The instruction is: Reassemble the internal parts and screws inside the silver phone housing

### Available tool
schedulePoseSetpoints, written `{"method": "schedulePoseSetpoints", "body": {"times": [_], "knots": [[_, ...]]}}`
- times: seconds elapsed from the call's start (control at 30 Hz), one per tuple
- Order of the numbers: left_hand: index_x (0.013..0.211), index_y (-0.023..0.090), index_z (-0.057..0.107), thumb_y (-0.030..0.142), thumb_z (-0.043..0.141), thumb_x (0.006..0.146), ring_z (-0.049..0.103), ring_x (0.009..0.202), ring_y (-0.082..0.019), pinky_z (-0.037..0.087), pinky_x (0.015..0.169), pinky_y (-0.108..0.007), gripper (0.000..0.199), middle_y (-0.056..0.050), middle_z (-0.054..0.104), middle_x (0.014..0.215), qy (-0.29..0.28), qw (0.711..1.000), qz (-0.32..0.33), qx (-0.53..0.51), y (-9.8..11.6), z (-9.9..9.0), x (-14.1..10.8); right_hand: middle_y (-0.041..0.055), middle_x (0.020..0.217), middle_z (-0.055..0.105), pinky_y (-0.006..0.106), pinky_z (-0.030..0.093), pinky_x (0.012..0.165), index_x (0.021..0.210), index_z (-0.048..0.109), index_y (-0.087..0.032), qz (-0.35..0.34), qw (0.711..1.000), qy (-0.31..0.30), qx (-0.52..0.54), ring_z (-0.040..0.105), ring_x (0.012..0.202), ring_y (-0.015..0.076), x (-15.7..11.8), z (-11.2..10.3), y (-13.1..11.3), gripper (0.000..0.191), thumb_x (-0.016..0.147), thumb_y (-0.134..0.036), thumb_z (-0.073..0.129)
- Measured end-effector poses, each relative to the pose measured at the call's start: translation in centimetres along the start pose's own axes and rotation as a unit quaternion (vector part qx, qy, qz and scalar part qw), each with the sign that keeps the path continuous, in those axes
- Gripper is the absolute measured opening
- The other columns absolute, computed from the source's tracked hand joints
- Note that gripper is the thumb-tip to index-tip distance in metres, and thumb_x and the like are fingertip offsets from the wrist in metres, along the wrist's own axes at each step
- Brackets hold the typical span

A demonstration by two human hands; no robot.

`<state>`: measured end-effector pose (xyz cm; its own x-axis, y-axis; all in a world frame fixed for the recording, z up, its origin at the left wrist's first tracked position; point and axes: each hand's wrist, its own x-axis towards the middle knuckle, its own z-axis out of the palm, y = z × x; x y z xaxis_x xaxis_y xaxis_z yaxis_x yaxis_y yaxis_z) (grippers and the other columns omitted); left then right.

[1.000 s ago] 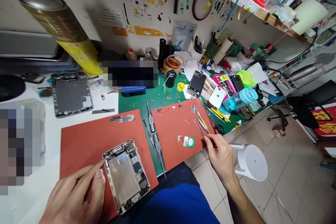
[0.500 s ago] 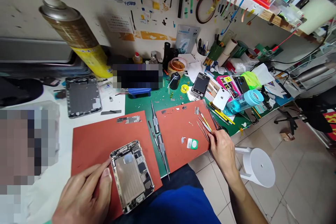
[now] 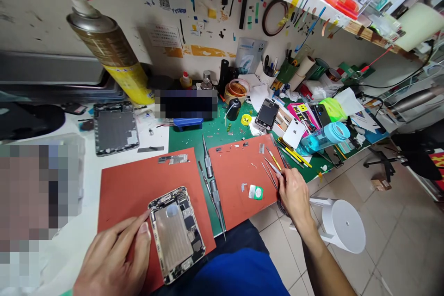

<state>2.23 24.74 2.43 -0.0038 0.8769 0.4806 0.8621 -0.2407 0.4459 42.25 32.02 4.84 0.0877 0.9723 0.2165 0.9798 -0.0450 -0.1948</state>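
My left hand (image 3: 113, 254) is closed at the left edge of an opened phone (image 3: 176, 236), thumb and forefinger against its frame. The phone lies tilted on the left red mat (image 3: 121, 194), its inner parts and a large pale battery area facing up. At the right end of the other red mat (image 3: 229, 166), my right hand (image 3: 294, 199) pinches a pair of tweezers (image 3: 273, 166). Another thin tweezers-like tool (image 3: 269, 175) lies close by. A dark curved thing (image 3: 282, 207) shows below the hand, its kind unclear. Grey screwdrivers (image 3: 214, 199) lie between the mats.
A green-and-white small box (image 3: 255, 192) and tiny parts lie on the right mat. Behind stand a blue bottle (image 3: 321, 139), a white phone (image 3: 294, 133) and a black jar (image 3: 233, 109). A tall spray can (image 3: 111, 51) stands left; a white stool (image 3: 343, 226) is at right.
The whole view has shifted slightly. The dark curved thing has come into sight below my right hand. My left hand stays at the phone's edge.
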Motion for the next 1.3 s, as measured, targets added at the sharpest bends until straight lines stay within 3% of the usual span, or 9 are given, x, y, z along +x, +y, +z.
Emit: {"method": "schedulePoseSetpoints", "body": {"times": [0.17, 0.27, 0.43, 0.53, 0.6, 0.77, 0.97, 1.1, 1.3], "knots": [[0.129, 0.017, 0.067, 0.022, 0.056, 0.105, 0.066, 0.092, -0.026, 0.052, 0.094, -0.044, 0.027, -0.01, 0.069, 0.105, -0.003, 0.999, 0.025, 0.038, 0.7, -0.1, 0.4, 0.0132, 0.101, 0.067, 0.044, 0.05, 0.087, 0.1, 0.063, -0.021, 0.002, 0.997, 0.025, 0.068, 0.061, 0.097, 0.0307, 0.2, -1.3, -0.3, 0.028, 0.111, -0.036, 0.042], [0.13, 0.016, 0.066, 0.02, 0.053, 0.106, 0.065, 0.091, -0.026, 0.051, 0.095, -0.045, 0.027, -0.01, 0.067, 0.105, -0.011, 0.999, 0.018, 0.045, 1.0, -0.1, 0.5, 0.0084, 0.097, 0.072, 0.038, 0.056, 0.079, 0.111, 0.063, -0.021, 0.022, 0.988, 0.022, 0.149, 0.067, 0.088, 0.0244, 0.0, -3.1, -1.0, 0.027, 0.113, -0.04, 0.044], [0.132, 0.016, 0.064, 0.019, 0.053, 0.106, 0.065, 0.094, -0.024, 0.051, 0.096, -0.043, 0.028, -0.01, 0.067, 0.107, -0.016, 0.999, 0.012, 0.048, 0.8, 0.0, 0.2, -0.0006, 0.078, 0.065, 0.027, 0.052, 0.06, 0.105, 0.077, -0.021, 0.113, 0.899, 0.046, 0.421, 0.06, 0.066, 0.015, 1.2, -5.8, -4.6, 0.026, 0.093, -0.044, 0.082], [0.133, 0.018, 0.065, 0.021, 0.053, 0.107, 0.066, 0.093, -0.024, 0.052, 0.096, -0.042, 0.029, -0.009, 0.067, 0.106, -0.019, 0.999, 0.003, 0.045, 0.8, -0.1, 0.2, 0.0003, 0.081, 0.065, 0.028, 0.054, 0.067, 0.086, 0.078, -0.022, 0.042, 0.88, 0.066, 0.469, 0.062, 0.075, 0.0162, 2.7, -5.7, -8.0, 0.017, 0.089, -0.037, 0.086], [0.135, 0.02, 0.064, 0.02, 0.053, 0.106, 0.067, 0.094, -0.024, 0.053, 0.096, -0.041, 0.031, -0.009, 0.068, 0.107, -0.019, 0.999, -0.002, 0.044, 0.8, -0.2, 0.1, 0.0029, 0.091, 0.07, 0.03, 0.058, 0.072, 0.082, 0.073, -0.023, 0.006, 0.875, 0.037, 0.483, 0.067, 0.083, 0.0184, 3.5, -4.6, -10.0, 0.019, 0.092, -0.037, 0.082], [0.137, 0.022, 0.064, 0.02, 0.054, 0.105, 0.067, 0.097, -0.024, 0.053, 0.096, -0.04, 0.034, -0.008, 0.068, 0.11, -0.027, 0.999, -0.024, 0.015, 0.7, -0.4, -0.3, 0.002, 0.086, 0.075, 0.03, 0.062, 0.062, 0.097, 0.063, -0.024, 0.009, 0.884, -0.066, 0.463, 0.073, 0.072, 0.0185, 3.7, -1.0, -12.3, 0.019, 0.1, -0.041, 0.07], [0.139, 0.019, 0.062, 0.015, 0.055, 0.105, 0.066, 0.1, -0.023, 0.051, 0.099, -0.039, 0.035, -0.008, 0.067, 0.114, -0.014, 1.0, -0.02, -0.013, 1.1, -0.7, -0.1, 0.0062, 0.106, 0.081, 0.033, 0.068, 0.075, 0.144, 0.045, -0.024, -0.042, 0.911, 0.014, 0.411, 0.082, 0.091, 0.0214, 4.9, -0.7, -12.6, 0.051, 0.099, -0.032, 0.068], [0.139, 0.02, 0.063, 0.013, 0.058, 0.103, 0.066, 0.102, -0.024, 0.051, 0.101, -0.038, 0.037, -0.008, 0.067, 0.116, -0.001, 1.0, -0.023, -0.011, 1.2, -0.8, -0.2, 0.0091, 0.111, 0.081, 0.036, 0.068, 0.084, 0.136, 0.053, -0.023, -0.089, 0.936, 0.06, 0.335, 0.081, 0.097, 0.0228, 6.5, 0.1, -12.9, 0.036, 0.102, -0.031, 0.063], [0.139, 0.021, 0.065, 0.013, 0.059, 0.103, 0.068, 0.104, -0.024, 0.051, 0.104, -0.039, 0.038, -0.008, 0.068, 0.116, 0.003, 0.999, -0.046, -0.027, 1.4, -0.7, -0.4, 0.0114, 0.113, 0.079, 0.039, 0.067, 0.084, 0.136, 0.053, -0.022, -0.093, 0.948, 0.035, 0.302, 0.08, 0.099, 0.0245, 7.3, 2.3, -12.5, 0.034, 0.105, -0.034, 0.058]]}}
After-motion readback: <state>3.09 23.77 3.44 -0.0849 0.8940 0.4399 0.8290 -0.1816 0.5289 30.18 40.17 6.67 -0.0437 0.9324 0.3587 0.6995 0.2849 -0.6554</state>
